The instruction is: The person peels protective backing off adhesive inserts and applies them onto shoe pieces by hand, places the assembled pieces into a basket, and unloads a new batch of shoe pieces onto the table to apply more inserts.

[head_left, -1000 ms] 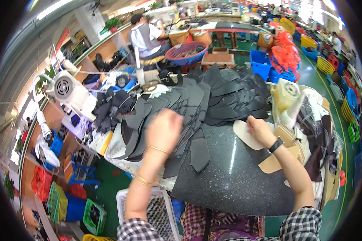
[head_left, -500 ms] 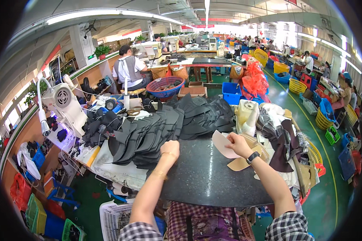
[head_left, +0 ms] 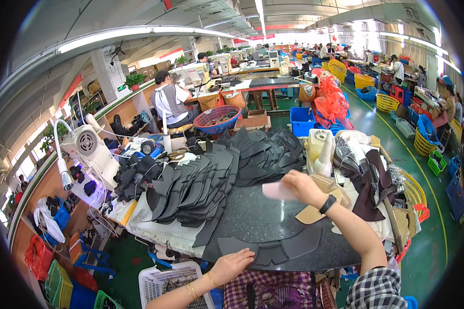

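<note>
My right hand, fingers closed, grips a pale pink flat piece held over the dark speckled tabletop. At the table's front edge my left hand lies with its fingers stretched out, touching the edge of a curved dark grey panel with seam-like lines across it. Ahead lie two heaps of overlapping dark grey cut pieces, a left stack and a right stack. A tan flat piece lies beneath and beside my right wrist.
A cream sewing machine with a lamp stands at the left. A stained plastic container and dark brown scraps crowd the right side. Below the left edge is a white basket. Another person sits further back.
My left hand has dropped toward me to the front edge and its fist has opened. A curved dark grey panel now lies there. My right hand and the pink piece have shifted slightly left.
</note>
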Demonstrator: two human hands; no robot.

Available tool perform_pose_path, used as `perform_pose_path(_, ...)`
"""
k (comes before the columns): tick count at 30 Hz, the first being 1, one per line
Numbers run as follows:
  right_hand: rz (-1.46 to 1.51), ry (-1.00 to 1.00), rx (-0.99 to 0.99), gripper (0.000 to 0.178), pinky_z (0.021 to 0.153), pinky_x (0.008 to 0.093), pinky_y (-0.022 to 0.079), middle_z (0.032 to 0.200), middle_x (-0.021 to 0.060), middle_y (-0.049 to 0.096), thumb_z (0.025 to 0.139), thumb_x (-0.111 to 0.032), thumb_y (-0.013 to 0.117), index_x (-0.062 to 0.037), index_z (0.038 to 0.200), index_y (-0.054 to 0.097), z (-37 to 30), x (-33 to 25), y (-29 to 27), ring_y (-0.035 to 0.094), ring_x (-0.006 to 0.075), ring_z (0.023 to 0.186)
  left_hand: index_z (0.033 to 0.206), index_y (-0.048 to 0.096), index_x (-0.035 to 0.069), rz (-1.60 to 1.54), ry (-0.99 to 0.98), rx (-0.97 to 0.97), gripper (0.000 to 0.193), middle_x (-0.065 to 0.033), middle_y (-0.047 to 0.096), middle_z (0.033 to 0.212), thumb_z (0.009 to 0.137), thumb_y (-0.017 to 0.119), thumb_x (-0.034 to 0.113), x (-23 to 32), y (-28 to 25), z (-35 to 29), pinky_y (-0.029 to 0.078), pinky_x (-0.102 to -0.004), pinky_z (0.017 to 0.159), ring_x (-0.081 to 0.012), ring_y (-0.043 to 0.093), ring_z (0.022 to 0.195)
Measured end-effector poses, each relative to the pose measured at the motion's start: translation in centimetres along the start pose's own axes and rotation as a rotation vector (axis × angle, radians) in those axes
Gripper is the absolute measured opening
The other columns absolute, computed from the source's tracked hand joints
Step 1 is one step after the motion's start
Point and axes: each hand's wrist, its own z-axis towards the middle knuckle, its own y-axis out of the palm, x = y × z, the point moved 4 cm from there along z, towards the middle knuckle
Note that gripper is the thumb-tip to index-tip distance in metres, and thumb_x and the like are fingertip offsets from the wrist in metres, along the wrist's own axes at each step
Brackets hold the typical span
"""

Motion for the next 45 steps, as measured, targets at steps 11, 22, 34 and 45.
perform_pose_path(11,0.503,-0.045,-0.26,0.016,0.07,0.0324,0.049,0.088,0.0116,0.063,0.082,-0.012,0.064,-0.0023,0.095,0.062,0.0,-4.7,1.3,0.063,0.0258,0.081,0.092,0.063,-0.001,-1.05,-0.651,0.165,0.016,-0.0065,0.067,0.073,0.087,0.065,0.014,-6.1,-1.9,11.0,0.052,-0.0226,0.059,-0.0103,0.065,0.063)
perform_pose_path(22,1.087,0.55,0.313,0.011,0.057,0.0193,0.04,0.073,-0.0068,0.052,0.095,-0.015,0.051,-0.0064,0.092,0.057,1.5,5.1,1.3,0.046,0.0021,0.064,0.069,0.053,0.009,-1.163,-0.858,0.382,0.026,0.0048,0.047,0.053,0.091,0.059,0.019,-10.9,-1.3,9.9,0.024,-0.0183,0.033,-0.0011,0.036,0.037)
perform_pose_path(34,-0.073,-0.572,-0.025,0.047,0.097,0.043,0.04,0.122,0.0091,0.055,0.074,-0.023,0.067,-0.0093,0.117,0.056,1.4,-8.9,2.0,0.052,0.0256,0.114,0.099,0.056,0.003,-1.648,-0.866,0.155,0.02,-0.0039,0.064,0.078,0.096,0.053,0.023,-8.1,-2.8,6.3,0.048,-0.0231,0.058,-0.0126,0.061,0.061)
perform_pose_path(45,0.125,-0.729,0.024,0.046,0.087,0.033,0.05,0.115,0.0099,0.06,0.079,-0.016,0.062,-0.0037,0.122,0.054,-1.1,-11.6,1.1,0.061,0.0238,0.103,0.09,0.058,0.002,-1.605,-0.646,0.167,0.017,-0.0028,0.06,0.081,0.095,0.052,0.018,-2.9,-6.3,6.0,0.045,-0.0235,0.073,-0.0096,0.057,0.078)
